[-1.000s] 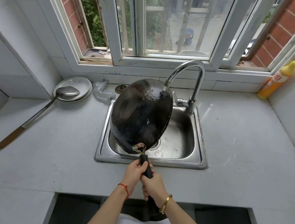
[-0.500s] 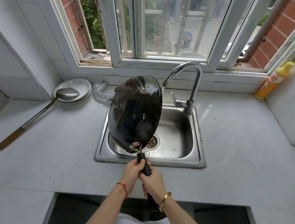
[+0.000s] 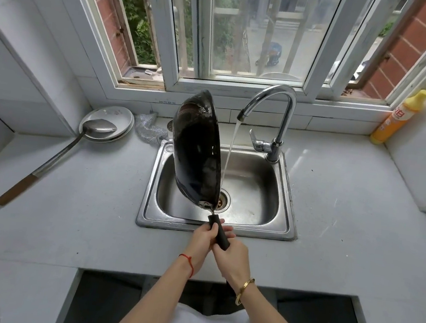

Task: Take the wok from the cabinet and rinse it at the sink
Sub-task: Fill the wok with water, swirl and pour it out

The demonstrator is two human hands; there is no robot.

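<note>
I hold the round black iron wok (image 3: 197,150) by its black straight handle (image 3: 218,231), with the fingers of my left hand (image 3: 203,238) wrapped round it nearer the pan and those of my right hand (image 3: 232,257) wrapped round it just behind. The wok hangs over the left half of the square stainless steel sink (image 3: 286,197), which is set in the middle of the pale grey bench (image 3: 358,233). A second ago its dark hollow faced me almost flat; now I have rolled it up on edge, nearly upright, so I see mostly rim and a narrow slice of the inside. The stream of water (image 3: 230,150) from the curved chrome tap (image 3: 280,110) falls just beside the right rim, down toward the drain (image 3: 223,200). I judge that the rinse water is being tipped out, so the rinsing looks close to done. A long steel ladle with a wooden grip (image 3: 68,149) lies toward the bench's left edge, its bowl on a white plate (image 3: 120,116).
</note>
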